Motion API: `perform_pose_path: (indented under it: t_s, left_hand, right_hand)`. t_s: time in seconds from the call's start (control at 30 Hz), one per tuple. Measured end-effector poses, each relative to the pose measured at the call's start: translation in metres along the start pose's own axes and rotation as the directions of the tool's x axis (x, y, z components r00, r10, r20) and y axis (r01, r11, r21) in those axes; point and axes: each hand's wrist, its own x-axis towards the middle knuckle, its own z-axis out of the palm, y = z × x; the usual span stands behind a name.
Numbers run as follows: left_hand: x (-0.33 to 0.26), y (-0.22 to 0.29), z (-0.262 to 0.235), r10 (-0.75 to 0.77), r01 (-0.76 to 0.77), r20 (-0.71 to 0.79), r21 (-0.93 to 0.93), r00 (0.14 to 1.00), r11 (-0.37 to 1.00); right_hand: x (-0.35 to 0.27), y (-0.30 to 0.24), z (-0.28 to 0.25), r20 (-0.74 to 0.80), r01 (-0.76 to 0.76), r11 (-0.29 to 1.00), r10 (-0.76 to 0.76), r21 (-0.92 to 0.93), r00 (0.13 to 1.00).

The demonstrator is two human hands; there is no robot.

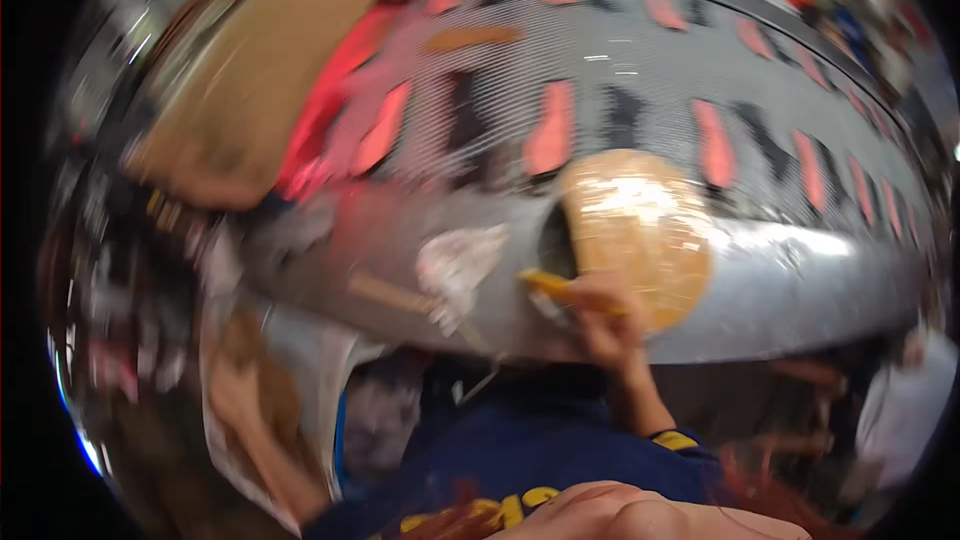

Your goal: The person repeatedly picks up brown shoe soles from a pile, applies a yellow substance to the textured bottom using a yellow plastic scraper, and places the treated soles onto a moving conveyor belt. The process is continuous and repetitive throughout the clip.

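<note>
Hand [600, 315] gripping round tan wrapped package [640, 230]

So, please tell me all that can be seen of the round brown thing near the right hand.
The round brown thing is a flat tan disc with a glossy surface that catches the light, perhaps wrapped in clear film. It stands tilted on the grey metal ledge. The right hand touches its lower left edge while gripping a yellow tool. The picture is blurred, so finer detail cannot be told.

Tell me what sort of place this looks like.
Probably a workshop or factory bench, though the picture is blurred: a grey metal counter, a tape roll by the right hand, and cardboard nearby.
</note>
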Motion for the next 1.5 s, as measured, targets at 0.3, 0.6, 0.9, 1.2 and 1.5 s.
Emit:
perform_pose_path:
  t_s: [0.3,0.6,0.9,1.2,1.5]
  left_hand:
    - [0.001,0.01,0.017,0.07,-0.096,-0.2,-0.126,0.977,0.987]
    - [0.009,0.029,-0.016,-0.069,-0.077,-0.304,-0.445,0.95,0.892]
    - [0.094,0.171,0.072,0.24,-0.236,0.035,-0.094,0.97,0.967]
    - [0.066,0.151,0.072,0.28,-0.387,-0.287,-0.454,0.916,0.803]
    - [-0.009,0.192,0.07,0.32,-0.37,-0.197,-0.331,0.927,0.868]
  right_hand:
    - [-0.022,0.001,-0.001,-0.066,-0.24,0.964,0.248,0.118,0.966]
    - [-0.014,0.021,-0.011,-0.062,-0.3,0.953,0.302,0.036,0.951]
    - [-0.008,0.013,-0.011,0.038,-0.073,0.977,0.082,-0.2,0.996]
    - [-0.006,-0.004,0.0,-0.156,-0.198,0.98,0.2,0.028,0.967]
    - [-0.006,-0.017,-0.009,-0.217,-0.313,0.948,0.316,0.052,0.924]
